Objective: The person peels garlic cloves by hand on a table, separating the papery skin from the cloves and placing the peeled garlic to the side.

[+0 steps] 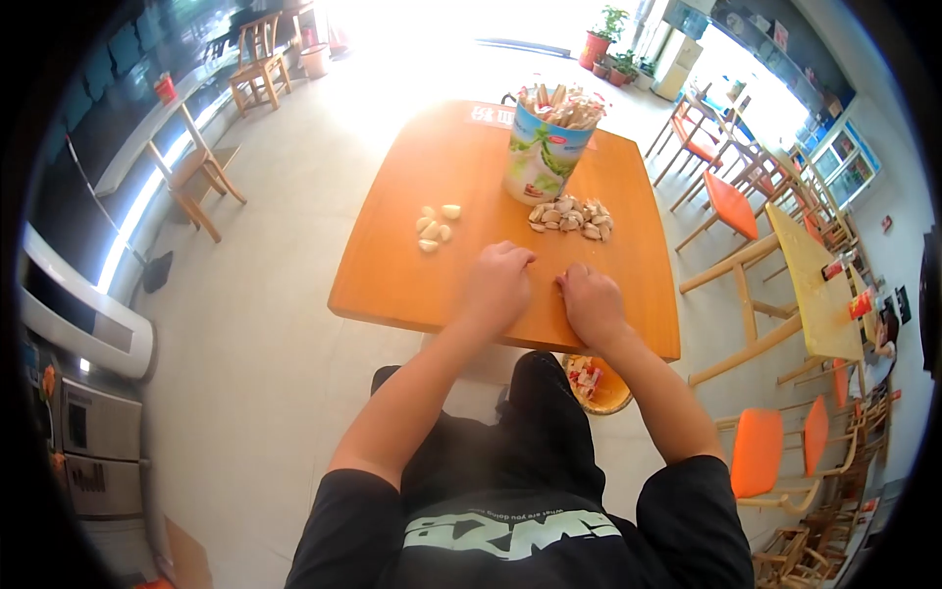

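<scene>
My left hand [497, 283] and my right hand [591, 299] rest on the near part of an orange wooden table [392, 265], fingers curled; whatever small thing they hold is hidden. A few peeled garlic cloves [435, 227] lie to the left of my left hand. Farther off, a heap of unpeeled cloves [572, 217] lies beside a printed cup [543, 149] full of sticks.
An orange bowl of peels [595, 383] sits on the floor by my right knee. Orange-seated chairs [731, 211] and a yellow table [819, 285] stand to the right. Wooden chairs [201, 177] and a counter line the left. Potted plants [603, 39] stand far back.
</scene>
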Tool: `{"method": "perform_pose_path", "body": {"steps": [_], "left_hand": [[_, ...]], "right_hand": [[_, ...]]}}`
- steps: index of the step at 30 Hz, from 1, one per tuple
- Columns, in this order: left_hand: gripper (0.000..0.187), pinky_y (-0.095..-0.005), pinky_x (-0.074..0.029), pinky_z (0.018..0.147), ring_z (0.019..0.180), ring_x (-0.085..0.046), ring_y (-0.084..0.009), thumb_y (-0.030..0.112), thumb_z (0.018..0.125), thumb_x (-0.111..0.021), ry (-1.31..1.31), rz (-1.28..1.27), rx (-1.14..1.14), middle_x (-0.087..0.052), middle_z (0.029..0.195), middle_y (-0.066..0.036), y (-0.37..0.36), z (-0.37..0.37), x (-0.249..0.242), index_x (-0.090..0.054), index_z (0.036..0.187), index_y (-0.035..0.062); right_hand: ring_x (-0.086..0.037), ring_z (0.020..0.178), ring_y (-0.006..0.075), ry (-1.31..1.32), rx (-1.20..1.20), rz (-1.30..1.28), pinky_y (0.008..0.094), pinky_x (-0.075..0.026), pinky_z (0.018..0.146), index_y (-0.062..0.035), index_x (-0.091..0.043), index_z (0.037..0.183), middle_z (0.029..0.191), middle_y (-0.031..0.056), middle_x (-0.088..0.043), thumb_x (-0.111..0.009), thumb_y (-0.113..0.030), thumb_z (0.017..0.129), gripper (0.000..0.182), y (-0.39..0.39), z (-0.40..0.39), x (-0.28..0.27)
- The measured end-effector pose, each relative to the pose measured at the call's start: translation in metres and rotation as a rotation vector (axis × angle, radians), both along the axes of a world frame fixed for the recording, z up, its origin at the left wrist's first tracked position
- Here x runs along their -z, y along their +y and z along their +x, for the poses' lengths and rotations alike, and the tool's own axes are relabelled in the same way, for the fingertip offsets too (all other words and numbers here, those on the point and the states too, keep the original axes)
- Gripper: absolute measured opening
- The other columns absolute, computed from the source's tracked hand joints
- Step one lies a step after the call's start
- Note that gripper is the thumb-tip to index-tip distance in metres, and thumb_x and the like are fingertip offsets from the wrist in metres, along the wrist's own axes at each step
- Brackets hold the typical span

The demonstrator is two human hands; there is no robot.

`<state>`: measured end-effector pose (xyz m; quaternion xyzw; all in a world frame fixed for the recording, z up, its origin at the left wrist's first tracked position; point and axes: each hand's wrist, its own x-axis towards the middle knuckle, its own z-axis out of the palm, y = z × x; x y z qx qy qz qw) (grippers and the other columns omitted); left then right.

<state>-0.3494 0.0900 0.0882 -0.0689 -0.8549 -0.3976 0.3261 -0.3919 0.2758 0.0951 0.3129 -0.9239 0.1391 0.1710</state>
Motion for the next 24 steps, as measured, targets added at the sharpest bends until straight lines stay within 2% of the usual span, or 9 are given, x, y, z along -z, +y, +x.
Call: {"method": "perform_pose_path", "body": {"steps": [6, 8, 9, 11, 14, 16, 18, 20, 24], "left_hand": [[0.022, -0.0411, -0.053, 0.081, 0.089, -0.065, -0.0342, -0.005, 0.079, -0.055, -0.04, 0.008, 0.004, -0.068, 0.09, -0.018, 0.0, 0.002, -0.003, -0.071, 0.093, -0.0016], [0.022, -0.0411, -0.053, 0.081, 0.088, -0.066, -0.0342, -0.005, 0.079, -0.055, -0.035, -0.035, -0.003, -0.068, 0.09, -0.018, 0.001, 0.002, -0.007, -0.071, 0.094, -0.0017], [0.021, -0.041, -0.053, 0.081, 0.088, -0.066, -0.0342, -0.004, 0.08, -0.055, -0.03, -0.077, -0.019, -0.068, 0.09, -0.018, 0.002, 0.003, -0.007, -0.07, 0.094, -0.0018], [0.021, -0.041, -0.053, 0.08, 0.088, -0.066, -0.0341, -0.004, 0.08, -0.055, -0.03, -0.118, 0.004, -0.068, 0.09, -0.019, -0.003, -0.001, -0.003, -0.07, 0.094, -0.002], [0.021, -0.0401, -0.053, 0.079, 0.087, -0.066, -0.0332, -0.005, 0.08, -0.054, -0.057, -0.172, 0.011, -0.068, 0.089, -0.018, -0.004, -0.002, -0.002, -0.07, 0.095, -0.0025], [0.022, -0.0391, -0.053, 0.078, 0.086, -0.066, -0.0322, -0.005, 0.081, -0.054, -0.091, -0.195, 0.011, -0.067, 0.088, -0.018, -0.001, -0.001, -0.006, -0.069, 0.096, -0.0027], [0.021, -0.0423, -0.051, 0.081, 0.088, -0.065, -0.0359, -0.005, 0.081, -0.054, -0.139, -0.114, -0.001, -0.067, 0.089, -0.019, 0.003, -0.001, -0.01, -0.069, 0.095, -0.0029], [0.021, -0.0406, -0.051, 0.08, 0.087, -0.065, -0.0345, -0.006, 0.082, -0.053, -0.169, -0.133, 0.002, -0.067, 0.089, -0.019, 0.005, -0.002, -0.014, -0.068, 0.096, -0.0035], [0.021, -0.0366, -0.051, 0.078, 0.087, -0.065, -0.0312, -0.008, 0.084, -0.052, -0.226, -0.17, -0.015, -0.066, 0.09, -0.018, 0.007, -0.001, -0.018, -0.067, 0.098, -0.0039]], "right_hand": [[-0.065, 0.072, 0.0335, 0.058, 0.18, -0.131, 0.0466, -0.051, 0.065, -0.003, -0.057, 0.092, 0.078, 0.0174, -0.062, -0.057, -0.021, 0.099, 0.019, 0.081, -0.031, -0.003], [-0.056, 0.058, 0.0186, -0.249, 0.187, -0.58, 0.0356, -0.047, 0.052, -0.0044, -0.057, 0.094, 0.069, 0.0072, -0.054, -0.056, -0.016, 0.099, 0.012, 0.125, -0.047, 0.001], [-0.056, 0.058, 0.0186, -0.252, 0.204, -0.581, 0.0356, -0.047, 0.052, -0.0044, -0.057, 0.094, 0.069, 0.0072, -0.054, -0.056, -0.016, 0.099, 0.012, 0.145, -0.044, -0.005], [-0.041, 0.051, 0.006, -0.82, 0.164, -1.281, 0.0233, -0.035, 0.042, -0.0064, -0.057, 0.1, 0.069, -0.0025, -0.046, -0.056, -0.012, 0.098, 0.006, 0.181, -0.033, -0.022], [-0.035, 0.048, 0.0018, -0.809, 0.265, -1.509, 0.0175, -0.025, 0.039, -0.0071, -0.056, 0.103, 0.072, -0.006, -0.047, -0.056, -0.011, 0.098, 0.006, 0.239, -0.022, -0.002], [-0.037, 0.049, 0.0021, -0.816, 0.335, -1.521, 0.0187, -0.027, 0.038, -0.0062, -0.054, 0.104, 0.074, -0.0042, -0.049, -0.056, -0.015, 0.1, 0.01, 0.266, -0.015, 0.034], [-0.036, 0.048, 0.0028, -0.817, 0.514, -1.467, 0.0196, -0.026, 0.037, -0.0127, -0.051, 0.089, 0.066, -0.0062, -0.043, -0.052, -0.011, 0.1, 0.012, 0.275, -0.012, 0.088], [-0.035, 0.047, 0.0025, -0.919, 0.585, -1.352, 0.0201, -0.024, 0.037, -0.0121, -0.055, 0.086, 0.067, -0.0057, -0.045, -0.056, -0.016, 0.099, 0.014, 0.285, -0.021, 0.177], [-0.054, 0.055, 0.0133, -0.859, 0.733, -1.089, 0.0308, -0.04, 0.041, -0.0042, -0.064, 0.086, 0.067, 0.002, -0.058, -0.062, -0.026, 0.096, 0.024, 0.269, -0.043, 0.332]]}}
